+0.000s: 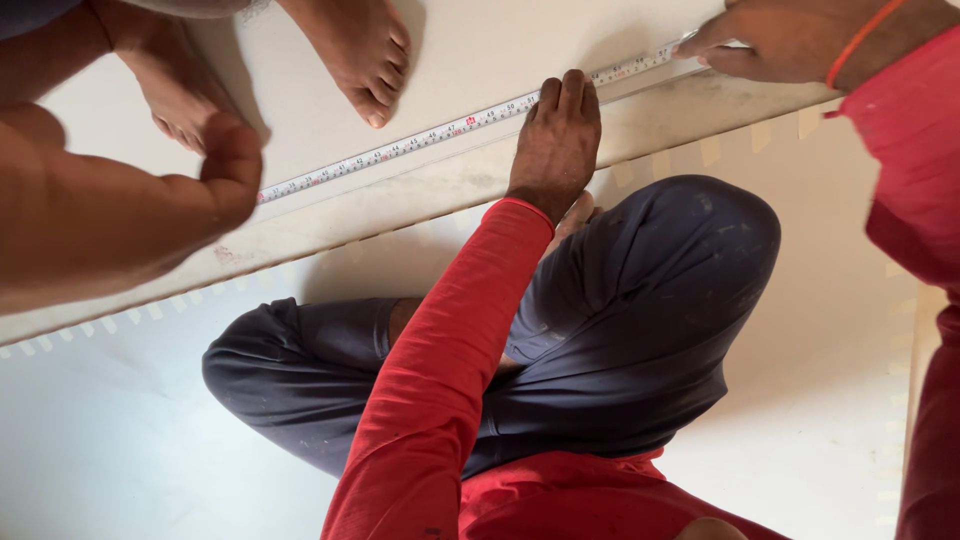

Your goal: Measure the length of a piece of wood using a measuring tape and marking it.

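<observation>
A white tape measure (pixel 440 132) lies stretched slantwise along the edge of a white board (pixel 480 50). My left hand (pixel 555 140), in a red sleeve, rests knuckles-up on the board's edge with its fingertips pinning the tape down. At the top right, my right hand (pixel 790 40), with an orange thread at the wrist, pinches the tape at its far end. Another person's bare hand (pixel 225 165) holds the tape's left end with the thumb.
The other person's two bare feet (pixel 360 50) stand on the board at the top left. My bent knee in dark trousers (pixel 650 290) sits just below the board's edge. A pale floor sheet (pixel 110 430) with a strip of taped tabs lies underneath.
</observation>
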